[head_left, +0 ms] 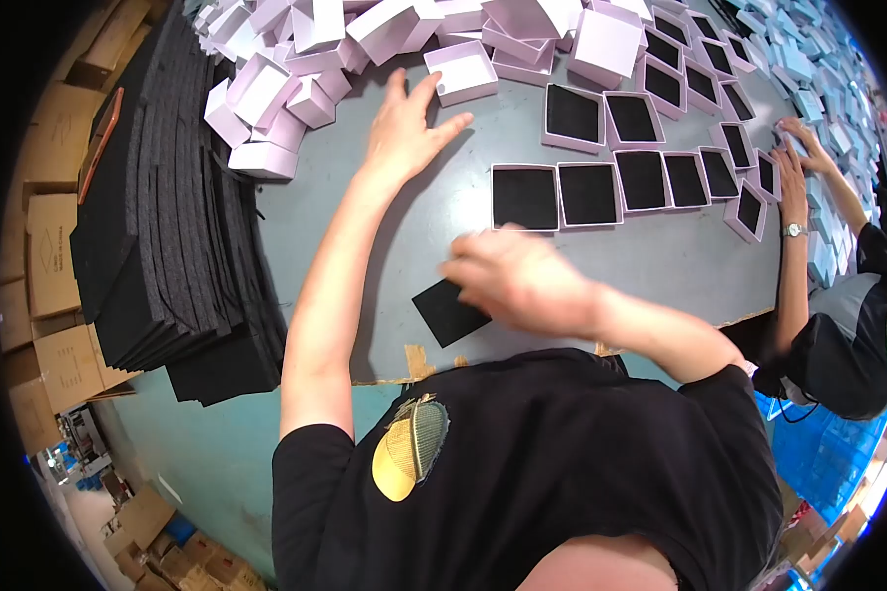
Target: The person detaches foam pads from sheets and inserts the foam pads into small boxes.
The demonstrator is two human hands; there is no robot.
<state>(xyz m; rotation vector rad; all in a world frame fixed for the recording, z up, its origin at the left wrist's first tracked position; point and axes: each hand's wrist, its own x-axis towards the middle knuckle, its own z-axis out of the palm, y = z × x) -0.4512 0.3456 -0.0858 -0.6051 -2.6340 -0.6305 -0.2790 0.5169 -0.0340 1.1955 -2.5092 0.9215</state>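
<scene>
My left hand (pixel 409 133) reaches to the back of the table with thumb and fingers spread. Its fingertips are at the left side of a small pale pink open box (pixel 463 74) with a white inside; whether they touch it I cannot tell. My right hand (pixel 527 281) is blurred by motion over the front of the table. Beneath it lies a black foam square (pixel 446 313), partly hidden by the hand. Whether the fingers grip the square does not show. Beyond my right hand stands a row of pink boxes (pixel 588 194) with black foam inside.
A heap of pink boxes (pixel 394 30) lies at the back. Tall stacked black foam sheets (pixel 182 227) stand left. More foam-lined boxes (pixel 665 84) reach right, where another person's hands (pixel 793 158) work near piled light blue boxes (pixel 808 59). Cardboard cartons (pixel 54 256) line the far left.
</scene>
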